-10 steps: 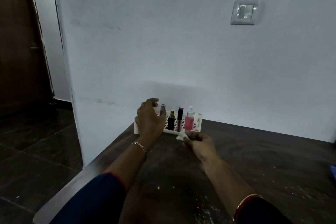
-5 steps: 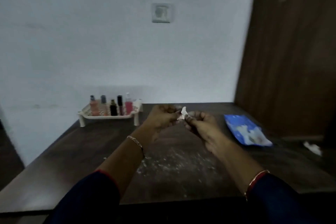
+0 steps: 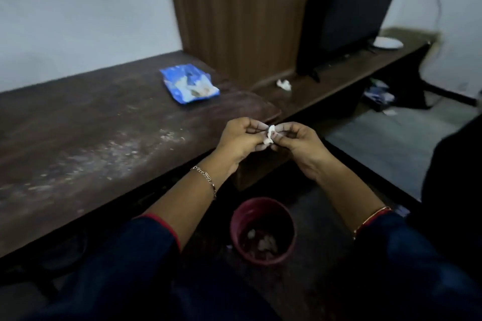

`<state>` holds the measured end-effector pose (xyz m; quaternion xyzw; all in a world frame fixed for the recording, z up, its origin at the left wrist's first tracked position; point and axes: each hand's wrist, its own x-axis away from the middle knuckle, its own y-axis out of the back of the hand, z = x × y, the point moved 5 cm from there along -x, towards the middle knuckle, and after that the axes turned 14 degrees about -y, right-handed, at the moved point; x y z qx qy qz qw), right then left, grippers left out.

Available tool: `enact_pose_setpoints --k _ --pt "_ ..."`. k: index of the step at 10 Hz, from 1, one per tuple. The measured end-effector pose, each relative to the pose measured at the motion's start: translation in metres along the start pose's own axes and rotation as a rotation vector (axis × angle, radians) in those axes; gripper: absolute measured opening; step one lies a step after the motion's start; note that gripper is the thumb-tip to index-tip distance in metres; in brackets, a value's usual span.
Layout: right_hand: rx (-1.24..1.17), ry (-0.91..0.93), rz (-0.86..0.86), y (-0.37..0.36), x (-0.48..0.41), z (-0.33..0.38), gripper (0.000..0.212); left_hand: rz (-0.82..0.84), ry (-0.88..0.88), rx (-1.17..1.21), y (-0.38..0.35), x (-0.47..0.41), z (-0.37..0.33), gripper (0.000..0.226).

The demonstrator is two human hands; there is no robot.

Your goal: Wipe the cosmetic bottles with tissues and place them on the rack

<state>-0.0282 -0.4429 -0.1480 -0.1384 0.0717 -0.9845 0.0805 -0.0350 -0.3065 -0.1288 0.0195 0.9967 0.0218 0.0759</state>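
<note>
Leftmost, dark table (image 3: 78, 122) ran along the wall, its top scuffed with pale marks. Blue pack (image 3: 189, 84) lay flat on it toward the far end, white tissue showing at its opening. Left hand (image 3: 238, 138) was held off the table's near edge, fingers curled, thumb and fingertips pinched on a small white tissue (image 3: 270, 134). Chain bracelet on that wrist; dark sleeve with red trim. Tissue was crumpled, in the air between both hands, above the floor and not over the table. Red bin (image 3: 263, 230) stood on the floor below and between the forearms, white scraps lying inside. Right hand (image 3: 300, 144) met the left at the tissue, its thumb and fingers also closed on it. Thin bangle at right wrist. Farther right, a lower shelf (image 3: 347, 73) carried a crumpled white wad (image 3: 284, 84), a dark screen (image 3: 349, 21) and a white plate (image 3: 386, 42). No bottles or rack in view.
</note>
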Motion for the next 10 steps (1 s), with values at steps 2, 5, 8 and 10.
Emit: enact_pose_setpoints --k 2,5,8,10 --pt "-0.033 -0.207 -0.178 0.056 -0.019 -0.084 0.011 0.150 0.179 -0.164 -0.043 -0.003 0.086 0.016" --pt "0.143 -0.592 -0.490 0.067 -0.074 -0.201 0.025 0.225 0.326 -0.322 -0.007 -0.025 0.144 0.043" --pt "0.112 -0.703 -0.622 0.060 -0.066 -0.148 0.013 0.353 0.484 -0.204 0.003 -0.017 0.098 0.048" --pt "0.167 -0.494 -0.799 0.058 -0.056 -0.026 0.035 0.380 0.414 -0.018 0.000 -0.026 -0.006 0.049"
